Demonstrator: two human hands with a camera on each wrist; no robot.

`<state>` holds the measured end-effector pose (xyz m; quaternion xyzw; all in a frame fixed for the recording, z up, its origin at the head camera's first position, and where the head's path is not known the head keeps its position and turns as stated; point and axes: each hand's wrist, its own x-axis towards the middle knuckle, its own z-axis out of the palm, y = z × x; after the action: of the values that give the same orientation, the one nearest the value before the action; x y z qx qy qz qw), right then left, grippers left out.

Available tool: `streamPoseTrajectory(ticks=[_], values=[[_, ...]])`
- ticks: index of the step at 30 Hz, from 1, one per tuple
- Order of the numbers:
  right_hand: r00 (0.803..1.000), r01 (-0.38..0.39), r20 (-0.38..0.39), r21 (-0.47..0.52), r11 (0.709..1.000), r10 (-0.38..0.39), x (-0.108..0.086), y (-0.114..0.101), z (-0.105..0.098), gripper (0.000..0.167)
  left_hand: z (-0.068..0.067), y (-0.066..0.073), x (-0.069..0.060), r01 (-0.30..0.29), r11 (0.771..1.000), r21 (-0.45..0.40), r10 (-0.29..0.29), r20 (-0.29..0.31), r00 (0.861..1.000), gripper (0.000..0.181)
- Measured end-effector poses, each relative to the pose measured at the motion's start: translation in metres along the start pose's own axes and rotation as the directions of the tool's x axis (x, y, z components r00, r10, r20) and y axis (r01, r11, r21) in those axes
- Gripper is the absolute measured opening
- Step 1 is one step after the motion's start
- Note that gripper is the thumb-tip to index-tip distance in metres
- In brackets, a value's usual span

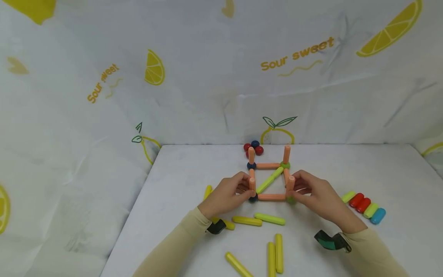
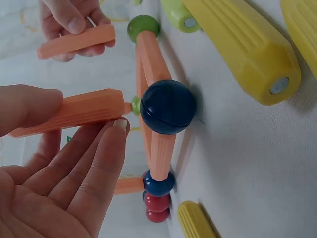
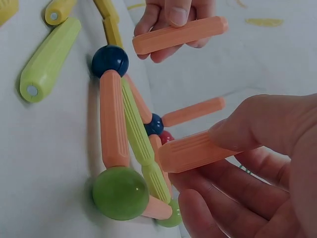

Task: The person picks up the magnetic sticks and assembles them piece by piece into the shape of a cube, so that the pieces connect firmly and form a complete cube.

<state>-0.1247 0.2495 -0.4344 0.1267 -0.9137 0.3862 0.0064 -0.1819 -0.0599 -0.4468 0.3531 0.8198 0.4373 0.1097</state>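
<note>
Holding, between thumb and fingers of the left hand (image 1: 226,196), the near-left orange stick (image 1: 252,184), upright just above the near-left dark blue ball (image 2: 168,106), with a slight gap between. Holding, between thumb and fingers of the right hand (image 1: 322,196), the near-right orange stick (image 1: 291,183), just above the near-right green ball (image 3: 121,193), likewise apart.

Lying flat on a white table (image 1: 166,192), between and beyond the hands: a square frame of 4 orange sticks (image 1: 271,197), joined at its corners by 2 dark blue balls on the left and 2 green balls on the right. Upright on its 2 far corners, 2 more orange sticks (image 1: 287,154). Running diagonally inside, from near left to far right, 2 light green pieces (image 1: 266,184) end to end.

Behind the far-left corner, clustered: 3 red balls (image 1: 259,150) and 1 loose dark blue ball (image 1: 255,143). To the right, side by side, 5 short pieces (image 1: 363,205) in green, red and blue. Nearer the person, scattered: yellow sticks (image 1: 279,254) and 1 light green stick (image 1: 270,219). At the back, a white cloth (image 1: 194,100) with lemon prints.
</note>
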Motion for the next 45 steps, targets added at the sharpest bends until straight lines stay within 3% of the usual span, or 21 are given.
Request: streamPoseTrajectory(ticks=[20, 35, 45], values=[[0.999, -0.052, 0.000, -0.016, 0.998, 0.052, 0.001, 0.009, -0.003, 0.030, 0.004, -0.006, 0.002, 0.075, 0.997, 0.023, -0.075, 0.009, 0.997, 0.023], [0.998, -0.048, 0.032, -0.019, 0.999, 0.049, 0.003, 0.014, 0.001, 0.034, 0.008, -0.006, 0.004, 0.090, 0.991, 0.101, -0.092, 0.020, 0.996, 0.016], [0.997, -0.045, 0.066, -0.005, 0.999, 0.046, 0.003, 0.013, 0.002, 0.026, 0.010, -0.008, 0.003, 0.075, 0.989, 0.126, -0.078, 0.015, 0.997, 0.012]])
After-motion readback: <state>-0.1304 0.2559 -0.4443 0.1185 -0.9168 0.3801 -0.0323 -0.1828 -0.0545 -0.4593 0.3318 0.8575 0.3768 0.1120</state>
